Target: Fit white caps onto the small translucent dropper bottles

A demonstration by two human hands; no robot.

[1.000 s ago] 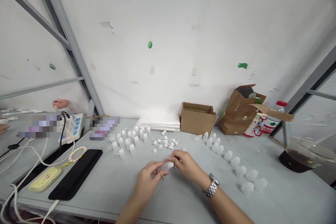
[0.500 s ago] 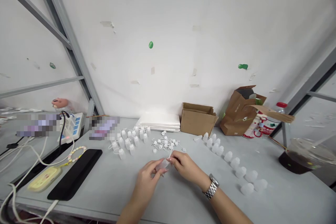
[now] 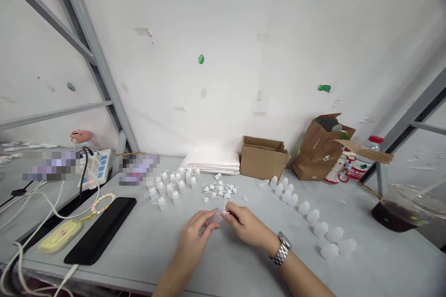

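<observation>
A small translucent bottle [image 3: 214, 217] lies tilted between the thumb and fingers of my left hand [image 3: 195, 236]. My right hand [image 3: 245, 223], with a metal watch on its wrist, pinches a white cap with a thin strap [image 3: 225, 206] at the bottle's mouth. Behind my hands is a loose pile of white caps [image 3: 220, 189]. Several capped bottles [image 3: 170, 190] stand upright to the left of the pile. Several uncapped bottles [image 3: 312, 216] form a slanting row on the right.
A cardboard box [image 3: 263, 160], a white stack [image 3: 211, 161] and a paper bag [image 3: 313, 153] line the wall. A drink cup [image 3: 393, 211] stands at far right. A black pad [image 3: 101, 232], yellow case [image 3: 60, 236] and cables lie left.
My right hand and the cap have shifted slightly at the bottle's mouth, and the strap now points more upright. My left hand keeps its hold on the bottle.
</observation>
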